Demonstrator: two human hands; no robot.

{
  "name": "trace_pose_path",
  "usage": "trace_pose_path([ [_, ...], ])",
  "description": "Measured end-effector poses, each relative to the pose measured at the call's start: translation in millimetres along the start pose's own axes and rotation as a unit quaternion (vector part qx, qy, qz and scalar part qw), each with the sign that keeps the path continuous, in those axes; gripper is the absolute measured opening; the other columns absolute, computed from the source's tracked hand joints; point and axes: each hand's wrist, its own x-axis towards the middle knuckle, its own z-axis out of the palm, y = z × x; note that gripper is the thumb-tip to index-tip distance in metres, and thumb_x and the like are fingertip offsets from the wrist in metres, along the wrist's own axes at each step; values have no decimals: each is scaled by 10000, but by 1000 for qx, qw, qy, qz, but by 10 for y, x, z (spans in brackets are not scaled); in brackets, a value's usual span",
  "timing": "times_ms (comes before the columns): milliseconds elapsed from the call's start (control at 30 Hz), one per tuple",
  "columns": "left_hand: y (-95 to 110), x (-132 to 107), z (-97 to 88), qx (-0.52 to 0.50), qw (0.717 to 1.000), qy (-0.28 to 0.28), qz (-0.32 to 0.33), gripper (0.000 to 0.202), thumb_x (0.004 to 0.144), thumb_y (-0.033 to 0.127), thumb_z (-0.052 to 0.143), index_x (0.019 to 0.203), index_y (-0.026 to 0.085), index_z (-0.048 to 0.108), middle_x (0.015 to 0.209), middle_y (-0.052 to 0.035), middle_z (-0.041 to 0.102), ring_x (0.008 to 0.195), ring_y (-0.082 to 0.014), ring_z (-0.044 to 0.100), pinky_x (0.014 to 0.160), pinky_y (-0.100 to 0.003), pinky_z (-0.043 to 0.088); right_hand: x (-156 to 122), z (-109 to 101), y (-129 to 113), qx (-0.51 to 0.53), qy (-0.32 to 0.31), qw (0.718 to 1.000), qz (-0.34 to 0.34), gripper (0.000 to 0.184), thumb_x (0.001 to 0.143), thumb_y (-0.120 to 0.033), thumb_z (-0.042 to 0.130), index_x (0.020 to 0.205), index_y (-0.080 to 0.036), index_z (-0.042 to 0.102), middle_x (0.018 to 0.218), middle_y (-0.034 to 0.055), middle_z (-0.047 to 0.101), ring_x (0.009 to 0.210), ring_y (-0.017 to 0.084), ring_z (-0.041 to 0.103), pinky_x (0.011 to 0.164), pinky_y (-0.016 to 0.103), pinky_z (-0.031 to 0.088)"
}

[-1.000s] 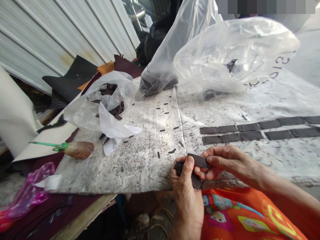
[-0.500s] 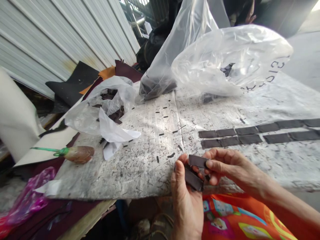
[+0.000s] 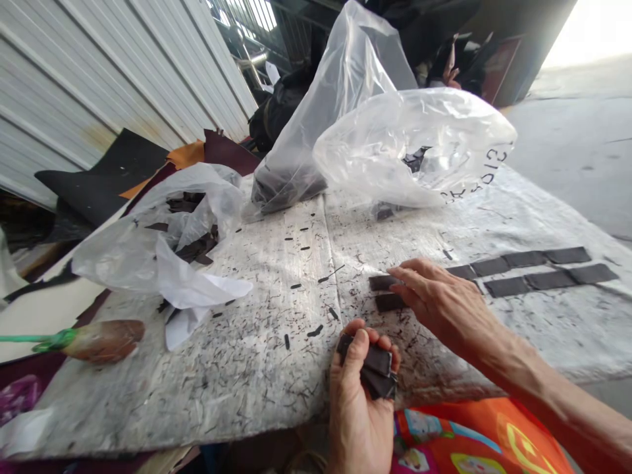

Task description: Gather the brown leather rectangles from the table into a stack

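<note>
My left hand [image 3: 358,395] is at the front edge of the scarred white cutting board [image 3: 247,368], shut around a small stack of dark leather strips [image 3: 375,372]. My right hand [image 3: 437,296] lies open and flat above the board. Its fingertips are at or just over two dark leather pieces [image 3: 389,303], and I cannot tell whether they touch. Farther right, several similar rectangular strips [image 3: 538,280] lie end to end in two rows.
Clear plastic bags [image 3: 415,148] holding dark leather scraps sit along the board's far side. A crumpled bag [image 3: 148,253] and white paper lie at left, with a green-stemmed brown tool [image 3: 103,341] nearby. Leather sheets [image 3: 118,174] lean against a corrugated metal shutter [image 3: 83,79].
My right hand has let go of its strip and moved onto the board, and two pieces now lie there. My left hand still holds strips. The view has swung, shifting the scene left.
</note>
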Motion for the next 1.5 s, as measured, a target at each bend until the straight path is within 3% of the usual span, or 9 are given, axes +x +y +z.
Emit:
trace_pose_path([
  [133, 10, 9, -37, 5, 1000, -15, -6, 141, 730, 134, 690, 865, 152, 651, 686, -7, 640, 609, -116, 609, 604, -260, 533, 90, 58, -19, -94, -37, 994, -43, 212, 918, -189, 425, 984, -203, 626, 1023, 92, 633, 865, 214, 606, 634, 287, 440],
  [433, 22, 20, -36, 24, 999, -30, -22, 144, 729, 151, 695, 862, 158, 640, 675, 2, 627, 608, -114, 598, 581, -246, 507, 293, -105, -96, -151, -119, 981, -22, 83, 856, -254, 579, 854, -184, 624, 860, 65, 636, 875, 256, 573, 637, 309, 413],
  [667, 10, 36, -40, 26, 999, -37, -25, 165, 713, 165, 710, 860, 156, 635, 682, 4, 624, 608, -114, 593, 582, -250, 502, 360, -87, -28, -133, -113, 984, -20, 98, 822, -275, 610, 852, -183, 618, 845, 59, 646, 843, 241, 559, 626, 303, 382],
  [900, 0, 58, -43, 31, 998, -43, -21, 147, 713, 165, 708, 843, 161, 637, 667, 8, 620, 603, -112, 590, 588, -250, 502, 470, -73, 82, -65, -136, 988, -16, 79, 770, -267, 606, 720, -208, 587, 739, 28, 629, 750, 208, 533, 582, 282, 329],
  [1133, -4, 83, -49, 25, 999, -38, -24, 162, 692, 171, 726, 832, 158, 645, 673, 7, 622, 605, -116, 600, 601, -252, 509, 410, -70, 90, -89, -111, 983, -117, 101, 792, -189, 559, 694, -199, 536, 729, 33, 607, 727, 198, 485, 636, 306, 329],
  [1300, -5, 123, -36, 22, 999, -43, -22, 133, 718, 169, 713, 828, 156, 639, 669, -1, 638, 620, -115, 609, 650, -263, 511, 289, -184, -30, 42, -122, 982, -139, 140, 799, -235, 600, 679, -206, 535, 698, 9, 592, 706, 171, 513, 631, 290, 360],
  [1400, -2, 122, -62, 50, 995, -80, -18, 154, 747, 209, 707, 875, 165, 634, 659, 0, 637, 620, -118, 608, 645, -261, 503, 223, -242, -77, 168, -168, 970, -50, 158, 810, -323, 610, 702, -215, 570, 649, -13, 596, 602, 131, 524, 545, 255, 370],
  [1500, -5, 87, -108, 85, 989, -117, -19, 220, 733, 287, 733, 883, 168, 626, 629, 19, 599, 574, -100, 569, 580, -226, 474, 160, -221, -64, 278, -244, 929, 21, 198, 821, -367, 596, 710, -205, 569, 602, -26, 586, 527, 106, 508, 460, 225, 356],
])
